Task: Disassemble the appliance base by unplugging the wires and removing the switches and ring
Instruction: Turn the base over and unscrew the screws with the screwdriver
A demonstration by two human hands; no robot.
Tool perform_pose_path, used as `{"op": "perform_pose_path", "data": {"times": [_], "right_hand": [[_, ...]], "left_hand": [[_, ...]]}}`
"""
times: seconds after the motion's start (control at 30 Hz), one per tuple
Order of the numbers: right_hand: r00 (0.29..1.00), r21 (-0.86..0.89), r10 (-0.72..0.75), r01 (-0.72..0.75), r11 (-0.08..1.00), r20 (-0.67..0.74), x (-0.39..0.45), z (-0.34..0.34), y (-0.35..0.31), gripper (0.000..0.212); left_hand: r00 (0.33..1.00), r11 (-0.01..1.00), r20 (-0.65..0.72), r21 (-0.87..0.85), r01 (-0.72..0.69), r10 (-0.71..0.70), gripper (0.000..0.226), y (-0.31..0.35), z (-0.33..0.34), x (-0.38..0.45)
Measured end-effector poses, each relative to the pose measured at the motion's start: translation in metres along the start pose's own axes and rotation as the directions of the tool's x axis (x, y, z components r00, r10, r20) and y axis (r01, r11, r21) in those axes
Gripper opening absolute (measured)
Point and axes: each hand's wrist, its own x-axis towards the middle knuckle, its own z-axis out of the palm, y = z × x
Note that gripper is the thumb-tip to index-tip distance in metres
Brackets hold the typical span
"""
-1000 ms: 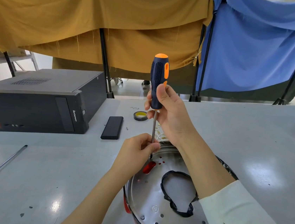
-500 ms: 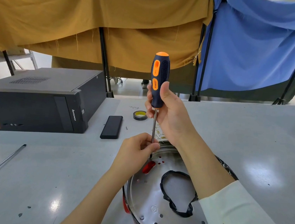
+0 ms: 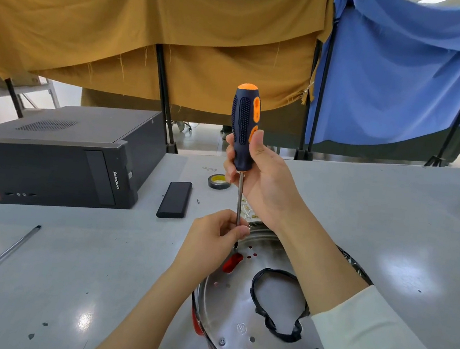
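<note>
The right hand (image 3: 262,181) grasps the handle of the upright screwdriver (image 3: 244,127); the left hand (image 3: 212,241) pinches its shaft just above the tip. The tip meets the appliance base (image 3: 238,318) at the counter's (image 3: 389,227) near edge, beside a red slot (image 3: 232,262)

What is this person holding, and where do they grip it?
A screwdriver, standing upright. The right hand grips the lower part of its handle; the left hand pinches the metal shaft near the tip, over the appliance base.
</note>
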Motion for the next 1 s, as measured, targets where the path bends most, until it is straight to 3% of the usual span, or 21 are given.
{"op": "perform_pose_path", "data": {"times": [0.3,0.5,0.7,0.9,1.0], "right_hand": [[0.999,-0.014,-0.044,0.044,0.999,0.006,-0.0006,0.0012,0.0003,0.045],[1.0,0.055,0.01,-0.011,0.998,0.025,0.0008,-0.002,-0.0003,0.053],[0.998,-0.011,-0.065,0.065,0.998,-0.028,0.0006,0.0013,0.0013,0.048],[0.999,0.07,-0.048,0.049,0.996,-0.012,0.002,-0.0015,0.0006,0.047],[0.998,0.041,-0.059,0.058,0.997,0.007,0.0008,-0.0005,-0.0004,0.036]], "left_hand": [[1.0,1.0,-0.007,0.005,-0.007,0.007,0.008,-0.0005,0.0002,0.0007],[1.0,1.0,0.001,-0.004,-0.002,0.002,0.009,-0.0016,0.0001,0.0012],[1.0,1.0,-0.004,-0.013,-0.004,0.004,0.009,-0.0014,0.0003,0.0011],[1.0,1.0,-0.006,-0.027,0.005,-0.006,0.009,-0.0013,0.0004,0.0015],[1.0,1.0,-0.006,-0.024,0.005,-0.005,0.009,-0.001,0.0001,0.0012]]}}
